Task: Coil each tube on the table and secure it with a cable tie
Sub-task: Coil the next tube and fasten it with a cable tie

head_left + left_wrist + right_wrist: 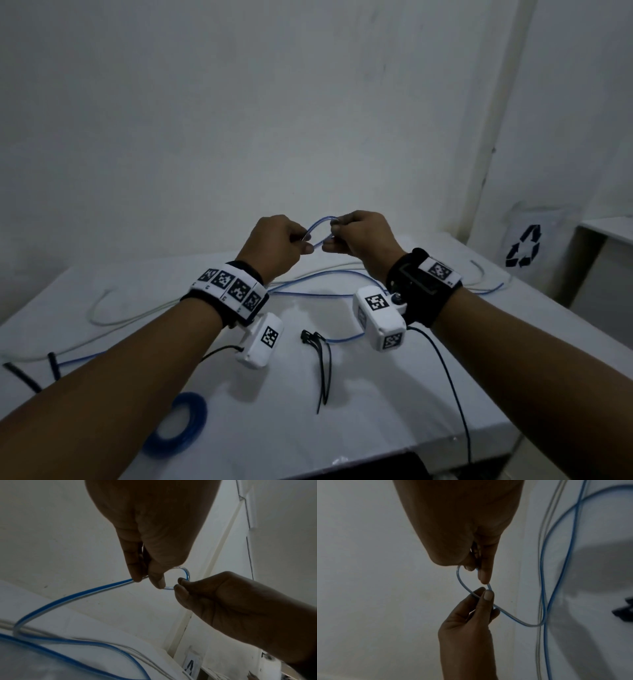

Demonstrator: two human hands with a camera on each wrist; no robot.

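A thin blue tube (317, 224) is bent into a small loop in the air between my two hands, above the white table (411, 394). My left hand (306, 244) pinches one side of the loop, and my right hand (330, 236) pinches the other. The left wrist view shows the loop (186, 573) between left fingers (137, 574) and right fingertips (179, 584), with the blue tube (68, 599) trailing down to the table. In the right wrist view the tube (462, 582) runs from my right fingers (485, 574) to the left thumb (488, 595). Black cable ties (323, 359) lie near the table's middle.
A blue tube coil (178, 425) lies at the front left. A clear tube (102, 308) snakes across the far table. Short black tube ends (52, 365) lie at the left edge. A white bag with a recycling mark (524, 246) and a white shelf (606, 229) stand at the right.
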